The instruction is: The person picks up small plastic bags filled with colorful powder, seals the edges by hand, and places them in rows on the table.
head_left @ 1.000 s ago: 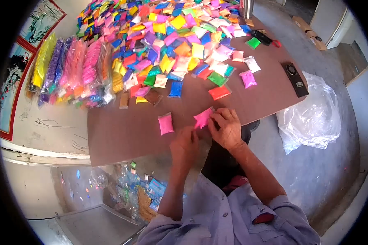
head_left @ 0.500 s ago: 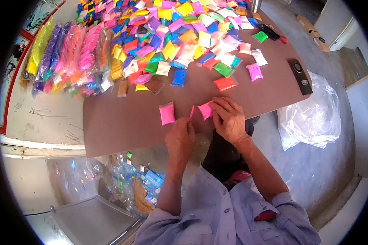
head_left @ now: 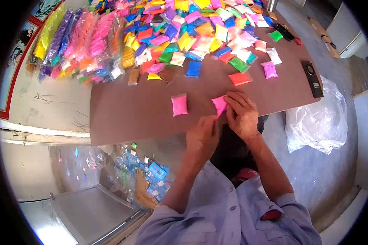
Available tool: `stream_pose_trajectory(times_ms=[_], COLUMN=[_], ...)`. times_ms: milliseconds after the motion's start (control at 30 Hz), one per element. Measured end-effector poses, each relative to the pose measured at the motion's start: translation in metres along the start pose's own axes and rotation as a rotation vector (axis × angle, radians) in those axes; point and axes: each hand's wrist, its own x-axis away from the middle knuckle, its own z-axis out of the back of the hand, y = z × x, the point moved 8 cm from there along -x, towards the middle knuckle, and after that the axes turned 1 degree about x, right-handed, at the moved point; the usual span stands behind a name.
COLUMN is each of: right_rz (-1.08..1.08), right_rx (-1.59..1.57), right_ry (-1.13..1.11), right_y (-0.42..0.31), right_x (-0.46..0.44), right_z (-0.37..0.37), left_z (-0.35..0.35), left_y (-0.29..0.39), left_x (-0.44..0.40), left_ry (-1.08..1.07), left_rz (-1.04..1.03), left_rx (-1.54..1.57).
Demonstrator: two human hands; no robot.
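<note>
A pink packet [head_left: 219, 105] is pinched by my right hand [head_left: 242, 114] at its upper right side, above the table's near edge. My left hand [head_left: 203, 132], slightly blurred, has its fingers closed at the packet's lower end; whether it grips the packet or a small pink piece is too small to tell. Just left of them, a second pink packet [head_left: 179, 105] lies flat on the brown table [head_left: 126, 110].
Many coloured packets [head_left: 200, 30] cover the table's far part. Long bags of packets [head_left: 75, 38] lie at the left. A black device [head_left: 312, 79] is near the right edge. Clear plastic [head_left: 317, 118] sits on the floor at right.
The view has shifted, so the table's contents appear farther right. My left hand drew a thin pink piece away from the packet half a second ago and is now back against the packet.
</note>
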Motion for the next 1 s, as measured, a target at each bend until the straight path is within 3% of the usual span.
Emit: stream_pose_trajectory(times_ms=[233,433,633,800,933,1000], right_rz=[-0.030,-0.070,-0.081,-0.083,-0.078,-0.067], right_rx=[0.000,0.019,0.055,0.030,0.036,0.023], right_ry=[-0.009,-0.045,-0.031,-0.031,-0.034,-0.060], right_y=[0.002,-0.005,-0.007,-0.005,-0.007,-0.009], right_x=[0.000,0.000,0.007,0.008,0.006,0.005], right_z=[0.002,0.008,0.008,0.007,0.010,0.010], left_z=[0.016,0.015,0.000,0.048,0.100,0.119], left_y=[-0.017,-0.015,-0.018,-0.044,-0.104,-0.129], left_x=[-0.003,-0.002,-0.001,0.002,0.013,0.012], left_ry=[0.024,0.047,0.043,0.164,0.302,0.322], left_rz=[0.032,0.115,0.057,0.181,0.404,0.409], left_rx=[-0.115,0.078,-0.095,-0.135,-0.059,-0.117])
